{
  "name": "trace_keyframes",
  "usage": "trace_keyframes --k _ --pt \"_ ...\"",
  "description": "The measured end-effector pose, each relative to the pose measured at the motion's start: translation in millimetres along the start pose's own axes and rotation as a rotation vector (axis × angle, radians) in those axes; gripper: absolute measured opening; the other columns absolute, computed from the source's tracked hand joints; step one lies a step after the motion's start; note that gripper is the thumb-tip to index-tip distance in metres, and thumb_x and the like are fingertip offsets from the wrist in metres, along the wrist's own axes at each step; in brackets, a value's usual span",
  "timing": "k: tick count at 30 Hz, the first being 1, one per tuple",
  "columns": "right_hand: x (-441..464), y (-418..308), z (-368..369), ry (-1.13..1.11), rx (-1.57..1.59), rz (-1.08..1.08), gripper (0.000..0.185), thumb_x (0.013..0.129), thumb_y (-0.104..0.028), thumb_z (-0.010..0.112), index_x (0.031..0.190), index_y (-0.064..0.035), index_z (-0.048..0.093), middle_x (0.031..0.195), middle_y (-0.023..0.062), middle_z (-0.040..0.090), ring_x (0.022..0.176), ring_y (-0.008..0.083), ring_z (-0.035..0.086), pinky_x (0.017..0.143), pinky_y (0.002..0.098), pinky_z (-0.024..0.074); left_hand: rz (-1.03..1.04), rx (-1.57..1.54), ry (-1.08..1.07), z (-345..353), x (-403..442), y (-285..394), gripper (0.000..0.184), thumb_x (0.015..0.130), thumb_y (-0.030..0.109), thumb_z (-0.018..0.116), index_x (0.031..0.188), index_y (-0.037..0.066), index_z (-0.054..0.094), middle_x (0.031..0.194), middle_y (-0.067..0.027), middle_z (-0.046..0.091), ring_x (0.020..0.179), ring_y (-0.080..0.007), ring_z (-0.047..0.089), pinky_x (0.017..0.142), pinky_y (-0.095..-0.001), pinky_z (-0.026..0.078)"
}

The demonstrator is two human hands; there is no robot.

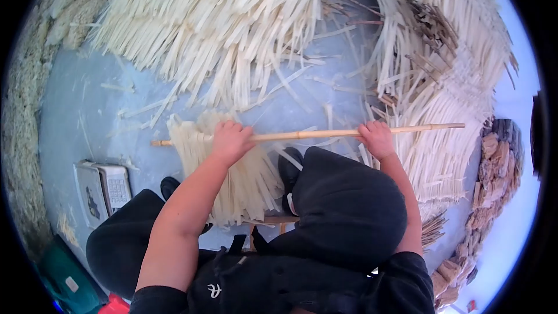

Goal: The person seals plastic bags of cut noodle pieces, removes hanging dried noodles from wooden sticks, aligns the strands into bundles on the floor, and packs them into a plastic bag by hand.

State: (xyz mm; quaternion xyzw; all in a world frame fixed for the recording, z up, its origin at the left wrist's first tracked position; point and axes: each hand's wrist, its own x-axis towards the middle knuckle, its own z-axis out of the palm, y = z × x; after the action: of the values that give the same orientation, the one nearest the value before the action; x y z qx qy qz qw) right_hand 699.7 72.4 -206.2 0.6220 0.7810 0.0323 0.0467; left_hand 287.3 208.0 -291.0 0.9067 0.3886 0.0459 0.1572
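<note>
A thin bamboo pole (314,135) lies crosswise in front of my knees, its right end a little higher. My left hand (233,139) is closed around the pole left of its middle, at the edge of the strips. Farther right, my right hand (376,138) also grips the pole, with fingers curled over it. Pale flat strips (250,189) are folded over the pole's left part and hang down between my legs. My left forearm hides some of them.
Large layers of similar strips (221,23) spread ahead, with more strips (442,157) on the right. Brown sticks (427,70) lie among them. A box-like object (102,189) is on the floor at left. A green container (72,282) stands lower left, brown bundles (494,180) far right.
</note>
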Motion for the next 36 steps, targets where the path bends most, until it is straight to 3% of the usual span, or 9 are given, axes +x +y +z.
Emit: trace_keyframes --k 2,4,8,10,15,21,29,34,36 --pt "-4 7 0 -0.028 -0.020 0.028 0.022 0.080 -0.033 0.067 0.084 -0.0151 0.056 0.077 0.0043 0.054 0.078 0.0262 0.056 0.070 0.0407 0.0425 0.037 -0.021 0.042 0 -2 -2 0.031 0.071 0.043 0.074 0.091 0.021 0.064 0.087 0.0008 0.061 0.094 -0.0212 0.054 0.088 -0.0417 0.035" --pt "7 -4 2 -0.219 0.079 0.093 0.023 0.082 -0.034 0.065 0.093 -0.0150 0.059 0.081 0.0060 0.060 0.083 0.0282 0.060 0.074 0.0427 0.0442 -0.091 -0.024 -0.116 -3 0 -1 0.030 0.072 0.039 0.073 0.093 0.019 0.065 0.095 -0.0022 0.063 0.099 -0.0250 0.054 0.091 -0.0465 0.035" --pt "74 -68 -38 -0.814 0.441 0.154 0.035 0.086 -0.042 0.060 0.107 -0.0139 0.063 0.097 0.0132 0.067 0.096 0.0340 0.062 0.082 0.0468 0.0466 -0.050 0.015 -0.143 -9 -5 10 0.029 0.070 0.037 0.074 0.092 0.019 0.066 0.094 -0.0029 0.063 0.101 -0.0256 0.054 0.098 -0.0507 0.033" --pt "88 -94 -8 -0.894 0.798 0.087 0.037 0.086 -0.046 0.059 0.110 -0.0173 0.063 0.101 0.0138 0.067 0.099 0.0336 0.063 0.082 0.0468 0.0468 -0.023 0.034 -0.022 -11 -7 21 0.028 0.069 0.035 0.074 0.089 0.018 0.066 0.092 -0.0032 0.063 0.103 -0.0256 0.053 0.105 -0.0560 0.028" --pt "79 -95 13 -0.622 0.529 -0.001 0.026 0.088 -0.036 0.058 0.095 -0.0113 0.058 0.087 0.0130 0.065 0.086 0.0394 0.062 0.073 0.0484 0.0481 -0.125 0.036 -0.078 -2 -11 12 0.024 0.070 0.030 0.073 0.090 0.018 0.066 0.091 -0.0027 0.062 0.105 -0.0247 0.053 0.107 -0.0595 0.025" --pt "41 -51 1 -0.125 0.236 -0.090 0.020 0.083 -0.032 0.064 0.088 -0.0140 0.055 0.074 0.0077 0.056 0.070 0.0317 0.060 0.062 0.0453 0.0456 -0.159 0.016 -0.064 6 -13 -16 0.022 0.072 0.031 0.074 0.088 0.019 0.065 0.088 -0.0004 0.061 0.105 -0.0236 0.053 0.108 -0.0575 0.026" --pt "-23 16 -6 -0.112 -0.062 0.029 0.024 0.077 -0.031 0.069 0.089 -0.0160 0.055 0.077 0.0028 0.053 0.075 0.0252 0.058 0.064 0.0419 0.0444 -0.127 0.024 -0.051 7 -10 -11 0.022 0.073 0.033 0.074 0.088 0.020 0.065 0.089 0.0001 0.060 0.106 -0.0215 0.052 0.109 -0.0560 0.026" --pt "-59 55 -13 -0.213 -0.101 0.138 0.023 0.075 -0.024 0.069 0.090 -0.0145 0.055 0.079 0.0048 0.054 0.077 0.0271 0.058 0.068 0.0429 0.0455 -0.108 0.012 -0.113 6 -6 -8 0.025 0.073 0.035 0.074 0.091 0.020 0.065 0.091 -0.0003 0.060 0.106 -0.0220 0.052 0.109 -0.0566 0.025" --pt "-82 81 -19 -0.095 -0.107 0.184 0.020 0.076 -0.016 0.067 0.093 -0.0121 0.056 0.082 0.0080 0.055 0.082 0.0310 0.057 0.073 0.0452 0.0456 -0.162 0.031 -0.163 3 -9 -16 0.026 0.074 0.036 0.073 0.092 0.020 0.065 0.093 -0.0003 0.061 0.107 -0.0222 0.052 0.109 -0.0570 0.025"
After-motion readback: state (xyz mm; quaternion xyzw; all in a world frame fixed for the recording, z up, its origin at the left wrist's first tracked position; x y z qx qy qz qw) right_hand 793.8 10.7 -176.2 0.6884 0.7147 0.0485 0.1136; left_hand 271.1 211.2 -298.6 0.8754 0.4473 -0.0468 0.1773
